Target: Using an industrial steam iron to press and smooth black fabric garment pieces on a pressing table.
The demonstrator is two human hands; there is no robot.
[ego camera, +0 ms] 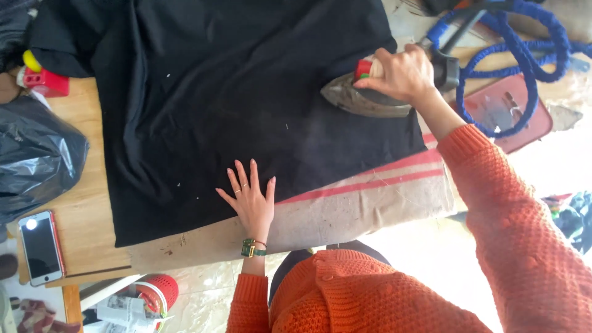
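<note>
A black garment [234, 98] lies spread flat over a beige cloth with red stripes [382, 185] on a wooden table [80, 203]. My left hand [250, 197] rests flat on the garment's near edge, fingers spread, with rings and a green wristwatch. My right hand [401, 74] grips the handle of a clothes iron [361, 98] whose metal soleplate presses on the garment's right side. Both my sleeves are orange knit.
A thick blue cord [524, 55] loops from the iron over a red tray [524, 117] at right. A black plastic bag [34, 154], a smartphone [40, 246] and a red toy [43, 80] sit at the table's left. A red basket [157, 293] stands below.
</note>
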